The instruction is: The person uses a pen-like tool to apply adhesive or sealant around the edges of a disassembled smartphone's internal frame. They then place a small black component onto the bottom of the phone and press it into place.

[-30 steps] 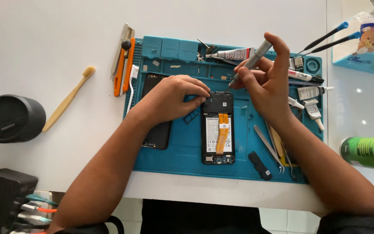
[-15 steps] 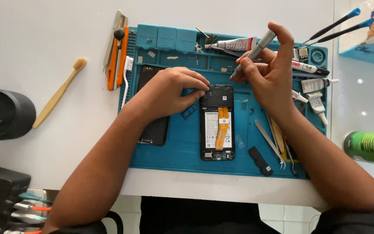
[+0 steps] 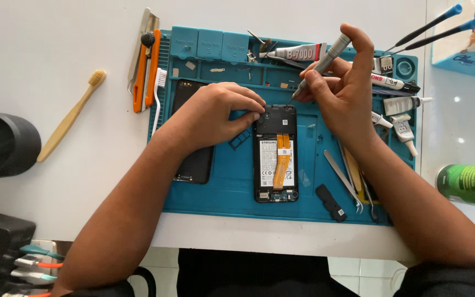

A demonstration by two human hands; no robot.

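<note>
The left hand [image 3: 215, 113] pins the opened phone [image 3: 275, 154], mid-mat [image 3: 232, 190], fingertips closed on its ten-o'clock corner; thin, light and likely fragile, it is best held by its rigid edges. At one o'clock, the right hand [image 3: 343, 91] pinches a slim grey screwdriver [image 3: 321, 64].

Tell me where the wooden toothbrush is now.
In the head view, the wooden toothbrush lies on the white table, left of the blue mat, beside the black round container.
</note>
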